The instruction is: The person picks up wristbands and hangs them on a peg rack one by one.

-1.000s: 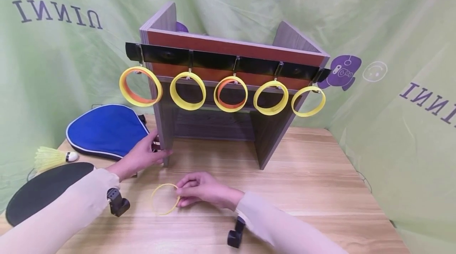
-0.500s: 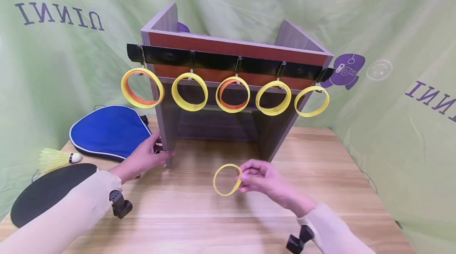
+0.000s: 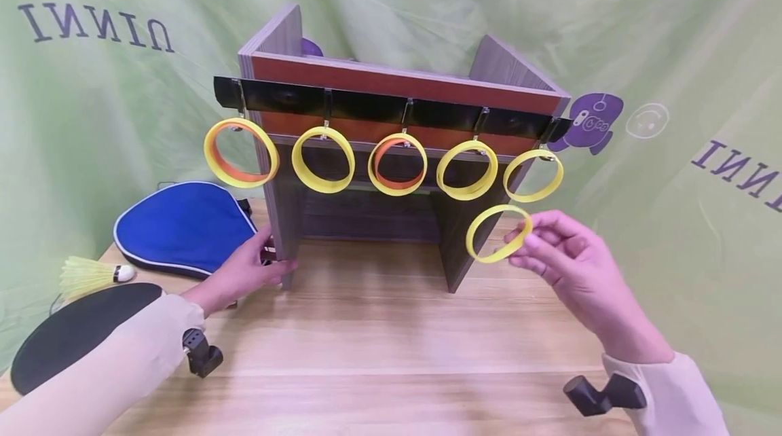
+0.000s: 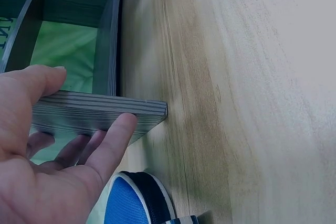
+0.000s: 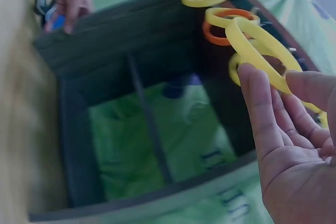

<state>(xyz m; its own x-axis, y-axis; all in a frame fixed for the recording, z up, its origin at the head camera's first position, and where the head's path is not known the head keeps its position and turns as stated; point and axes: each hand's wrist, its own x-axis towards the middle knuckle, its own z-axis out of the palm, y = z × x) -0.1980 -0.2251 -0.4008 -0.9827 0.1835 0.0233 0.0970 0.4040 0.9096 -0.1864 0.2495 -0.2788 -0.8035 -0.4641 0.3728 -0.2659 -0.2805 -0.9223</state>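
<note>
Between thumb and fingers, my right hand (image 3: 574,263) pinches a yellow silicone wristband (image 3: 482,246), raised just below the rightmost hook. My left hand (image 3: 247,269) grips the front edge of the wooden shelf's left side panel (image 4: 105,109), thumb on the inner face and fingers on the outer. Across the shelf's front runs a black strip (image 3: 366,104) with several hooks. Yellow bands hang from them, among them the rightmost band (image 3: 508,185). Orange bands show inside the leftmost yellow band (image 3: 214,163) and the middle one (image 3: 374,178).
At the left of the wooden table (image 3: 342,361) lie a blue paddle case (image 3: 183,225), a yellow shuttlecock (image 3: 88,275) and a black paddle (image 3: 79,334). A green printed curtain (image 3: 690,232) surrounds the table on the back and sides.
My right hand has carried the yellow wristband from low over the table at centre-left, rightward and up to the right end of the hooks. My left hand has stayed on the side panel.
</note>
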